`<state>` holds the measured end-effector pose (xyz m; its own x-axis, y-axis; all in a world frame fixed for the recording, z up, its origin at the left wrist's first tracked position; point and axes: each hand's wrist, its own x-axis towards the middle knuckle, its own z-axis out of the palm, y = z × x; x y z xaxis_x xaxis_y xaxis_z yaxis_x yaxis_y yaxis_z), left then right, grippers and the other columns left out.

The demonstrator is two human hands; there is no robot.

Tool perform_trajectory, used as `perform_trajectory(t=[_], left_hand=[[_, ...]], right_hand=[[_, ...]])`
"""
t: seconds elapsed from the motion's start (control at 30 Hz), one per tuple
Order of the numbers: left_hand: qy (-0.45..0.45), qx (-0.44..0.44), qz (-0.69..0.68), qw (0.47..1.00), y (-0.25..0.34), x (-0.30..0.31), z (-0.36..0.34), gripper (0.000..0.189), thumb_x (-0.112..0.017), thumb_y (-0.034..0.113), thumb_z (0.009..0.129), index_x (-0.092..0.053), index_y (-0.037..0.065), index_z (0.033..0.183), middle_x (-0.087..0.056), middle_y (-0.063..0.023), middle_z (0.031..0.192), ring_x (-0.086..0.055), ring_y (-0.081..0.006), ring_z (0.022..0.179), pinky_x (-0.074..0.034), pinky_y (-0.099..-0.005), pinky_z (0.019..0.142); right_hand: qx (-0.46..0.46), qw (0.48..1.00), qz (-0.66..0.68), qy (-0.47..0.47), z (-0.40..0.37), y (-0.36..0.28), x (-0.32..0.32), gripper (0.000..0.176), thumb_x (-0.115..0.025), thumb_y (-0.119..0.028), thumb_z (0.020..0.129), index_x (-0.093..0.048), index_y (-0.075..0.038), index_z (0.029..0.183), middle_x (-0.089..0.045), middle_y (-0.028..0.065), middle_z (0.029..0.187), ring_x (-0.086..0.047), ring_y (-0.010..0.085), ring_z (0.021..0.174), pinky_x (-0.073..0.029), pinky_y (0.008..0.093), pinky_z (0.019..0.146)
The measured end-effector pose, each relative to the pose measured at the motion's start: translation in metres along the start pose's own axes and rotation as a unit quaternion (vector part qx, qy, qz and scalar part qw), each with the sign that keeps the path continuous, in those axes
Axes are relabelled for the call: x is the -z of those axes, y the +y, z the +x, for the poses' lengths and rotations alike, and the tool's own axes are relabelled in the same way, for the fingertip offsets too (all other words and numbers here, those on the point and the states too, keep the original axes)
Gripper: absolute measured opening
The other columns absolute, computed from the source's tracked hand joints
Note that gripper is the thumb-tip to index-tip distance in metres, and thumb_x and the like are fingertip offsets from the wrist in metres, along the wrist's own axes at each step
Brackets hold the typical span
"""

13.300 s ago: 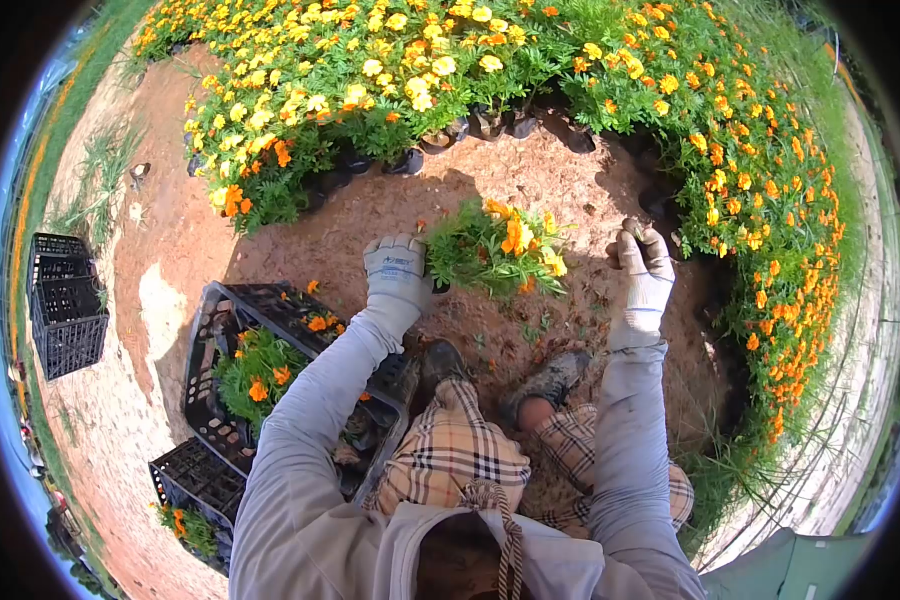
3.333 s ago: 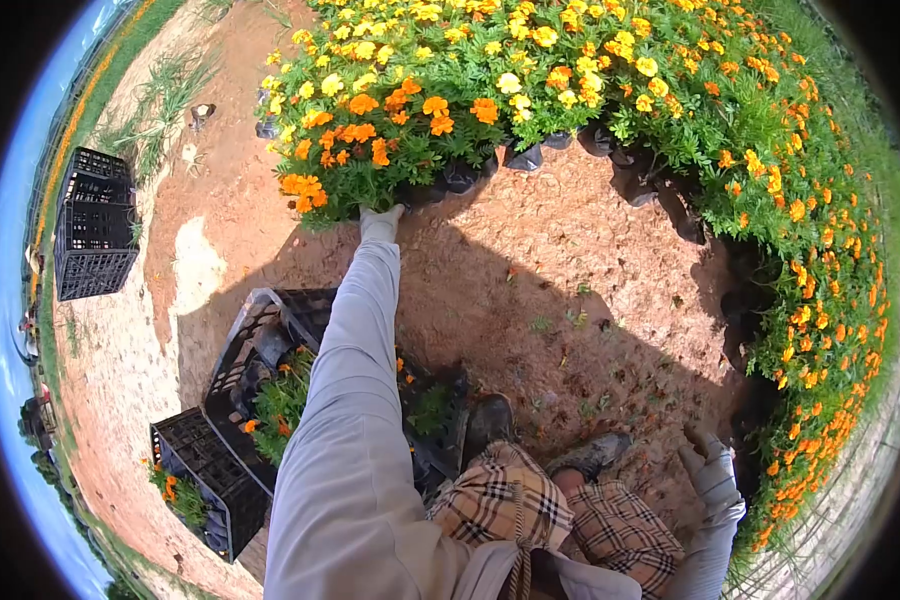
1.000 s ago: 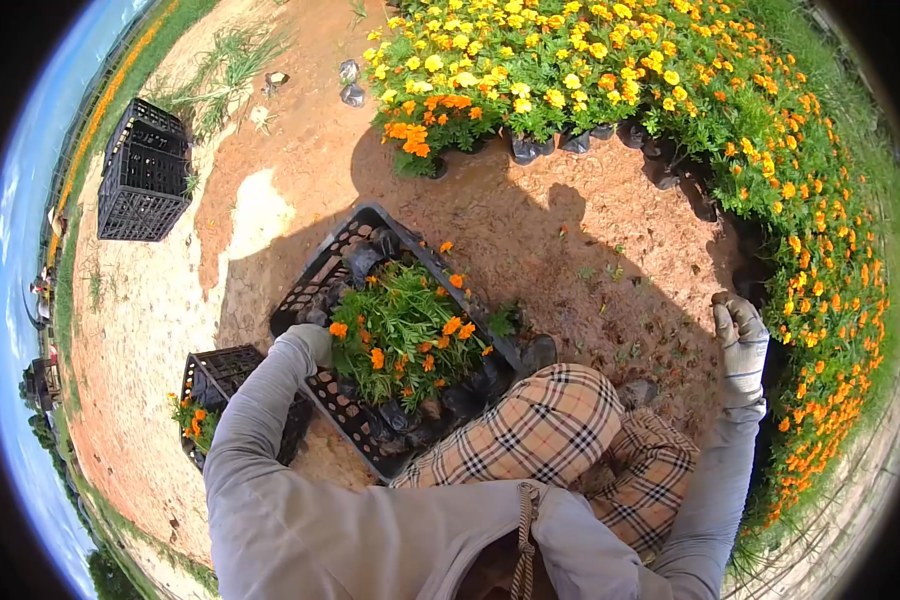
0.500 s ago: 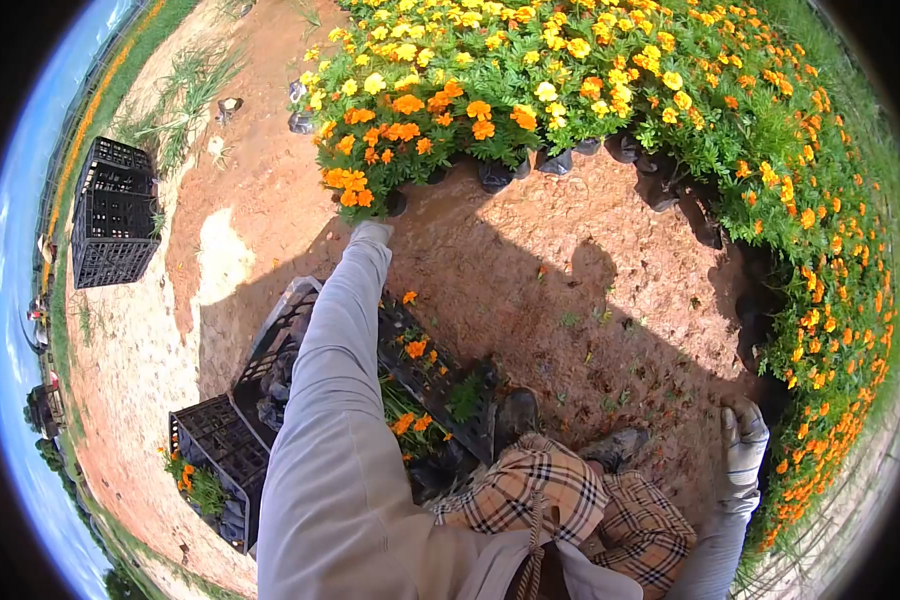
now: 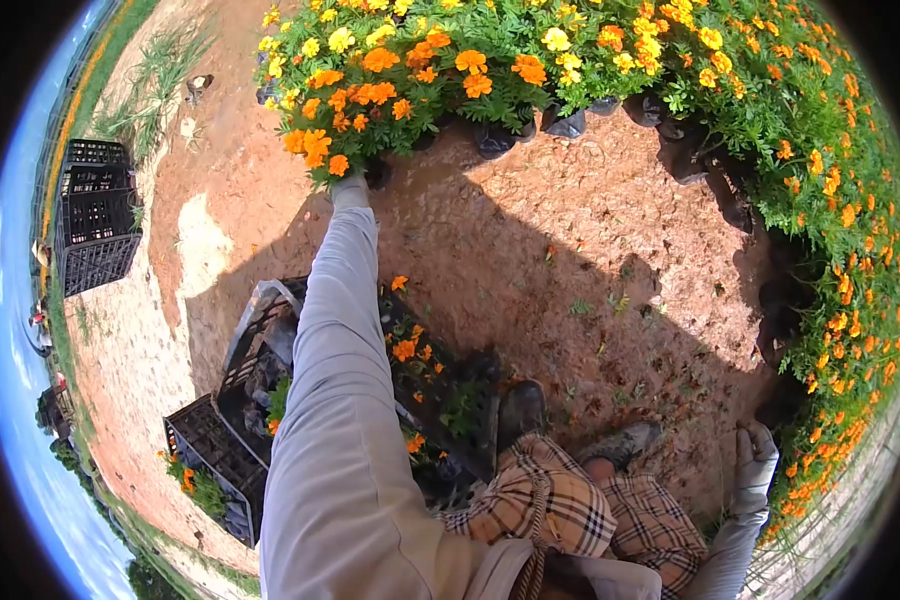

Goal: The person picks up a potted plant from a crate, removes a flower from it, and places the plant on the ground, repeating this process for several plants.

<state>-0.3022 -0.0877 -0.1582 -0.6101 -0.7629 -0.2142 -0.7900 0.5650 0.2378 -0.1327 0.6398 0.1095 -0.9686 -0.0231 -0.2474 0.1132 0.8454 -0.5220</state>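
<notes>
My left hand (image 5: 350, 193), in a light glove, reaches forward to the base of an orange marigold plant (image 5: 315, 148) at the near corner of the flower bed. Leaves and the wrist hide its fingers, so its grip cannot be made out. Beside it is a black plant bag (image 5: 377, 173). My right hand (image 5: 756, 458), also gloved, hangs low at the right with its fingers loosely bent and nothing visible in them. It is close to the row of marigolds (image 5: 820, 440) on that side.
Black crates with marigolds and dark bags stand under my left arm, among them a tilted crate (image 5: 240, 375) and a crate (image 5: 215, 455) further left. Another black crate (image 5: 98, 215) is at the far left. My boots (image 5: 522, 412) stand on reddish soil (image 5: 530, 280).
The view has shifted, so the flowers and the left hand sit higher and further left in it. The left hand stays at the same plant; the right hand is slightly lower.
</notes>
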Motion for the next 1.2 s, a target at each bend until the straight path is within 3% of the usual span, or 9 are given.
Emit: perform_trajectory(t=[0.17,0.37,0.47,0.67,0.7,0.8,0.97,1.2], left_hand=[[0.025,-0.025,-0.018,0.999,0.009,-0.005,0.004,0.038,-0.05,0.034,0.081,-0.063,0.009,0.107,-0.061,-0.0125,0.112,-0.055,-0.03,0.107,-0.046,-0.0382,0.086],[0.09,-0.022,-0.029,0.995,0.024,-0.021,-0.042,0.038,-0.05,0.034,0.081,-0.063,0.009,0.106,-0.061,-0.0126,0.112,-0.055,-0.0301,0.108,-0.046,-0.0385,0.086],[0.118,-0.046,-0.039,0.991,0.034,-0.023,-0.045,0.037,-0.05,0.033,0.081,-0.063,0.009,0.106,-0.061,-0.0126,0.112,-0.055,-0.0301,0.108,-0.046,-0.0387,0.086],[0.1,-0.248,0.073,0.961,0.064,-0.025,0.018,0.037,-0.048,0.033,0.082,-0.061,0.009,0.106,-0.06,-0.0128,0.114,-0.054,-0.0303,0.108,-0.046,-0.0406,0.086],[0.17,-0.316,0.053,0.932,0.074,-0.026,0.021,0.04,-0.048,0.034,0.082,-0.059,0.01,0.112,-0.058,-0.0127,0.117,-0.054,-0.0304,0.109,-0.044,-0.0407,0.088],[-0.041,-0.149,0.048,0.987,0.085,-0.042,0.024,0.042,-0.046,0.037,0.084,-0.058,0.01,0.114,-0.057,-0.0124,0.119,-0.052,-0.0298,0.112,-0.042,-0.0401,0.091],[0.054,-0.045,-0.043,0.997,0.085,-0.018,-0.007,0.043,-0.05,0.037,0.086,-0.054,0.009,0.119,-0.056,-0.0108,0.122,-0.051,-0.0258,0.114,-0.042,-0.0372,0.092],[0.039,-0.119,-0.065,0.99,0.081,-0.003,0.014,0.042,-0.05,0.037,0.087,-0.054,0.009,0.119,-0.056,-0.011,0.12,-0.052,-0.0254,0.113,-0.042,-0.0369,0.092]], right_hand=[[-0.023,1.0,-0.004,-0.005,0.001,-0.005,-0.001,0.01,-0.057,-0.006,0.082,-0.061,-0.001,0.089,-0.06,0.0105,0.086,-0.056,0.0217,0.081,-0.045,0.0308,0.074],[-0.009,0.999,-0.031,-0.007,0.005,-0.003,0.002,0.009,-0.057,-0.005,0.081,-0.061,-0.001,0.089,-0.06,0.0105,0.087,-0.057,0.0225,0.081,-0.045,0.0316,0.074],[-0.054,0.998,-0.006,-0.009,0.005,-0.003,0.001,0.009,-0.058,-0.005,0.081,-0.061,-0.001,0.089,-0.061,0.0102,0.087,-0.057,0.0221,0.082,-0.045,0.0313,0.075],[-0.028,0.999,-0.011,-0.029,0.007,0.004,-0.004,0.01,-0.059,-0.009,0.082,-0.062,-0.001,0.088,-0.061,0.0098,0.089,-0.057,0.0214,0.084,-0.045,0.0303,0.077],[-0.028,0.999,-0.005,-0.024,0.007,0.002,-0.004,0.011,-0.059,-0.01,0.082,-0.062,-0.001,0.088,-0.061,0.0096,0.089,-0.057,0.0216,0.084,-0.045,0.0304,0.077],[-0.029,0.999,-0.007,-0.018,0.007,-0.006,-0.001,0.012,-0.059,-0.012,0.082,-0.062,-0.002,0.088,-0.062,0.0092,0.088,-0.057,0.0225,0.084,-0.045,0.031,0.077],[-0.032,0.998,-0.033,-0.034,0.003,0.002,0.0,0.011,-0.059,-0.011,0.081,-0.063,-0.002,0.088,-0.063,0.0091,0.086,-0.057,0.0243,0.084,-0.044,0.0323,0.076],[-0.047,0.999,0.001,-0.014,-0.006,0.018,0.001,0.01,-0.06,-0.01,0.08,-0.063,-0.003,0.086,-0.063,0.0095,0.085,-0.057,0.0239,0.083,-0.043,0.0325,0.077]])
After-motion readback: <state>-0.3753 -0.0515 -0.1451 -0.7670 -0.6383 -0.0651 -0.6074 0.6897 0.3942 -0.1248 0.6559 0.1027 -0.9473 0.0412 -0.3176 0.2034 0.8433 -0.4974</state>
